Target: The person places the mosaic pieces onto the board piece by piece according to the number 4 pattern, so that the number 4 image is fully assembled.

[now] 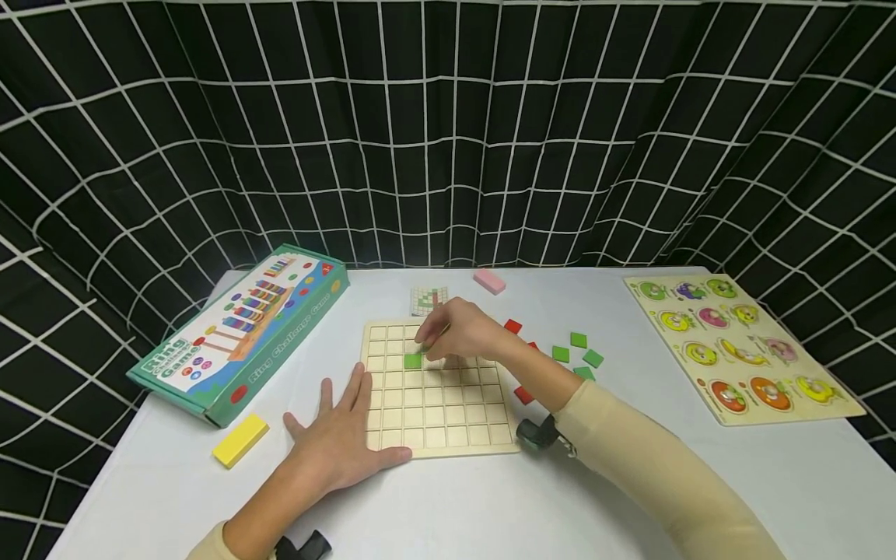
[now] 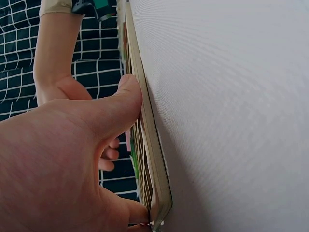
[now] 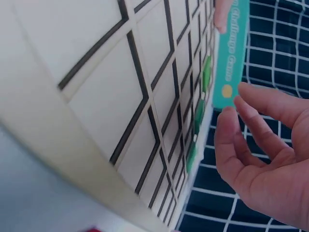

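A pale wooden grid board [image 1: 448,424] lies at the table's middle. My left hand [image 1: 336,435] lies flat on the table, its thumb against the board's left edge [image 2: 149,145]. My right hand [image 1: 455,334] hovers over the board's far rows, fingertips just above a green tile [image 1: 413,360] seated in a cell. In the right wrist view the fingers [image 3: 241,125] are loosely extended and hold nothing, and green tiles [image 3: 199,113] sit in a row of cells. Loose green tiles [image 1: 577,340] and red tiles [image 1: 513,327] lie right of the board.
A green Ring Challenge Game box [image 1: 245,334] lies at the left, with a yellow block [image 1: 240,440] in front of it. A small pattern card [image 1: 428,300] and a pink block [image 1: 488,281] lie behind the board. A fruit peg puzzle [image 1: 742,346] lies at the right.
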### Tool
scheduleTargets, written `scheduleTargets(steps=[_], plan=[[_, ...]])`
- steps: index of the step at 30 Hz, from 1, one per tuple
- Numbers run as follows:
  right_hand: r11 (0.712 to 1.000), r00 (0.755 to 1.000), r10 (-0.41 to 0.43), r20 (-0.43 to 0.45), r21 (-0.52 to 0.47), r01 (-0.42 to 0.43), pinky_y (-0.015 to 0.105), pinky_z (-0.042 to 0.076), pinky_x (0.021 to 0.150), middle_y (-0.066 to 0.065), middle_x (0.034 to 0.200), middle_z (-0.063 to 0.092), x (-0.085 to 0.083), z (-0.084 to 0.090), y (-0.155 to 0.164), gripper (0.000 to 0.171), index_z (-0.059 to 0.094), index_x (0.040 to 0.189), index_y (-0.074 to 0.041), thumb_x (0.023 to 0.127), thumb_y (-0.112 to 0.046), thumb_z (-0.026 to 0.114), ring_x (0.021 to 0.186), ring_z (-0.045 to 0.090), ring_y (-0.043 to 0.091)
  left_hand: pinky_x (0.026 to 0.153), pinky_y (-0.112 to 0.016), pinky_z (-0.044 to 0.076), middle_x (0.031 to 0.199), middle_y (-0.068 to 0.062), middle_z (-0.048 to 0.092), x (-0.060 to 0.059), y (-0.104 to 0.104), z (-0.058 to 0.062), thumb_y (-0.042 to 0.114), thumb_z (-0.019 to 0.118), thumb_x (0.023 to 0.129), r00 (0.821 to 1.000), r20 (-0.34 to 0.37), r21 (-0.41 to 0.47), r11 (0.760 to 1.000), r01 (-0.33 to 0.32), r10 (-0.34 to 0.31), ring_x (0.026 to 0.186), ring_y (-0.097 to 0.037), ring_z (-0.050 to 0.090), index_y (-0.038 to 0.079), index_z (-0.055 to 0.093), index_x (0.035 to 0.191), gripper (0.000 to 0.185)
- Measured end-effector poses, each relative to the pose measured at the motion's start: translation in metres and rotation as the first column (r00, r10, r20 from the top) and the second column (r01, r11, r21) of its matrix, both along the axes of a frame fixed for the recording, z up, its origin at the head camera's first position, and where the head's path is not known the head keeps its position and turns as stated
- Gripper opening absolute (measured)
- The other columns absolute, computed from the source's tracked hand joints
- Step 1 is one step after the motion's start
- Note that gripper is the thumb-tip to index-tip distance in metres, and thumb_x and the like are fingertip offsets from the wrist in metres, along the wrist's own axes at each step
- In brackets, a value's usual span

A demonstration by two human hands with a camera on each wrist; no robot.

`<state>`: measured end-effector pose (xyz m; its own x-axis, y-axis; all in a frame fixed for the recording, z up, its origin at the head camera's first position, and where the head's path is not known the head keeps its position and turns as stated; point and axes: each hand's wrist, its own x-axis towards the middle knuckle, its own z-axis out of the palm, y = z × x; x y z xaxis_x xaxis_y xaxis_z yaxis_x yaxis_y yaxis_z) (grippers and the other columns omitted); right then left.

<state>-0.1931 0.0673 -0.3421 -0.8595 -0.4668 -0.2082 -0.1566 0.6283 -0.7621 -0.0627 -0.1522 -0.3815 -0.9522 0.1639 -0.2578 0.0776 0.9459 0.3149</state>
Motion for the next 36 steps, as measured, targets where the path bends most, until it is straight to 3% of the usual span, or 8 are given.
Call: scheduleTargets(steps=[10,22,30,36], plan=[[0.996,0.999,-0.050,0.013,-0.073,0.051,0.028,0.054,0.079,0.013,0.109,0.075,0.003,0.004,0.031,0.027,0.078,0.112,-0.003,0.085,-0.004,0.081,0.100,0.066,0.023,0.094,-0.097,0.008,0.176,-0.014,0.009,0.000,0.001,0.000,0.082,0.072,0.074,1.000,0.003,0.010,1.000,0.001,-0.001,0.154,-0.061,0.011,0.005,0.016,0.167,0.133],[0.981,0.990,-0.137,0.026,-0.133,0.139,0.041,0.058,0.086,0.019,0.118,0.073,0.004,0.009,0.072,0.031,0.078,0.117,-0.003,0.086,-0.008,0.081,0.093,0.067,0.024,0.094,-0.097,0.006,0.176,-0.014,0.009,0.001,-0.003,0.001,0.080,0.073,0.075,1.000,0.007,0.014,1.000,-0.008,0.008,0.155,-0.059,0.009,0.006,0.014,0.167,0.132],[0.980,0.981,-0.195,0.001,-0.047,0.195,0.042,0.059,0.084,0.015,0.114,0.074,0.002,0.006,0.101,0.031,0.078,0.119,-0.007,0.089,-0.011,0.080,0.091,0.066,0.025,0.093,-0.098,0.006,0.176,-0.012,0.007,0.001,-0.003,0.000,0.081,0.072,0.075,1.000,0.001,0.012,1.000,-0.001,0.001,0.155,-0.059,0.009,0.006,0.015,0.167,0.132],[0.973,0.973,-0.231,0.003,-0.022,0.231,0.046,0.057,0.090,0.016,0.118,0.074,0.001,0.006,0.121,0.033,0.077,0.122,-0.009,0.088,-0.010,0.079,0.096,0.064,0.027,0.093,-0.098,0.007,0.176,-0.013,0.008,0.001,-0.001,0.001,0.082,0.072,0.075,1.000,-0.005,0.018,1.000,0.004,-0.004,0.154,-0.060,0.010,0.006,0.014,0.167,0.133]])
